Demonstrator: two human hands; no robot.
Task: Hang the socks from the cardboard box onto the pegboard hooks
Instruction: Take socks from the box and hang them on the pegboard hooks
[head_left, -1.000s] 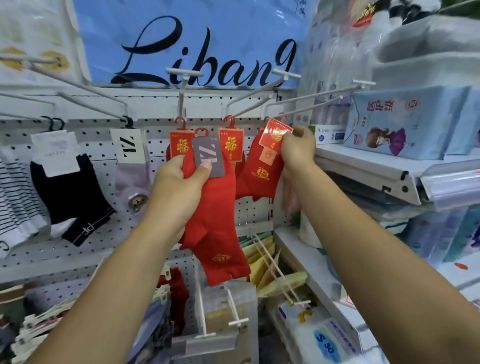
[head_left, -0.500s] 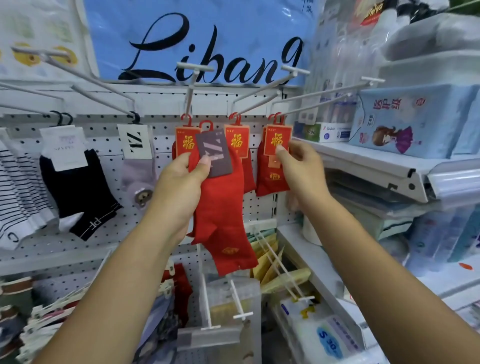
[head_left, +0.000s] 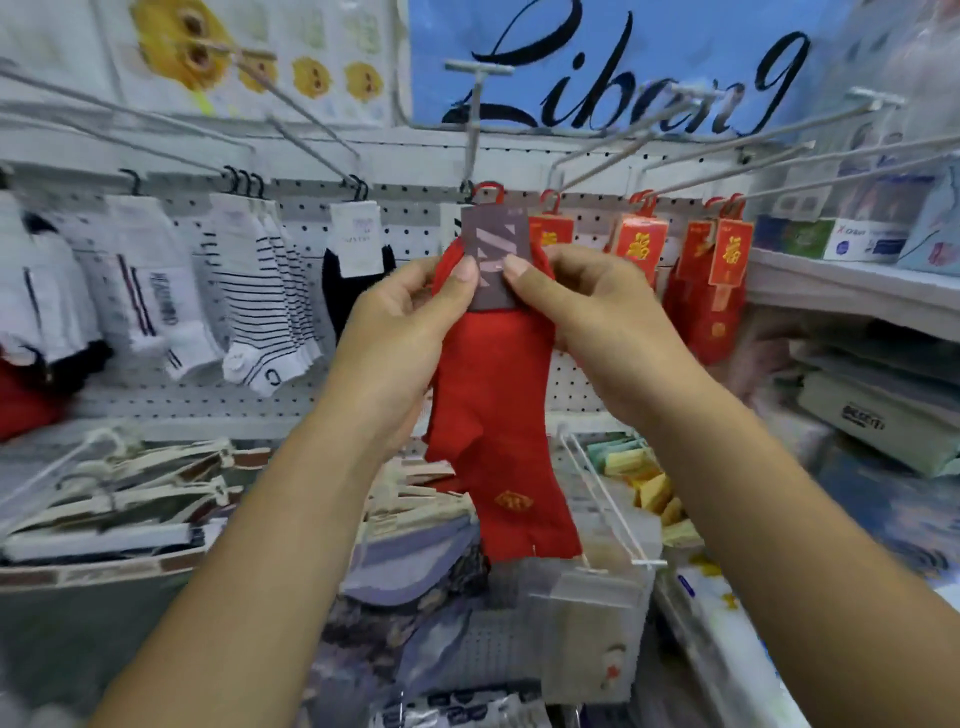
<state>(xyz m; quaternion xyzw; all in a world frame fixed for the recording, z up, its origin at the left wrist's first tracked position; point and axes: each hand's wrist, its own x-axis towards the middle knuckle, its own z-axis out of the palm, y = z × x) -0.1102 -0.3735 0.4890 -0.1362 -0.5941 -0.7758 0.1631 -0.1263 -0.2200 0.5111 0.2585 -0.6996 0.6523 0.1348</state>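
Note:
Both hands hold a pair of red socks (head_left: 493, 395) with a grey card label (head_left: 493, 249) and a red plastic hanger loop at its top. My left hand (head_left: 410, 317) pinches the label's left side, thumb on the card. My right hand (head_left: 587, 306) pinches its right side. The socks hang down in front of the white pegboard (head_left: 415, 228), the loop just below a long metal hook (head_left: 475, 119). More red socks with red and gold labels (head_left: 711, 280) hang on hooks to the right. The cardboard box is not in view.
White, striped and black socks (head_left: 249, 291) hang on the left hooks. Long bare hooks (head_left: 727, 140) jut out toward me at upper right. A shelf with boxed goods (head_left: 852, 291) stands at right. Packaged items (head_left: 130, 488) and lower hooks fill the space below.
My right hand left the red socks hanging at the right and now pinches the grey label with my left hand. The view has shifted left, showing more hanging socks.

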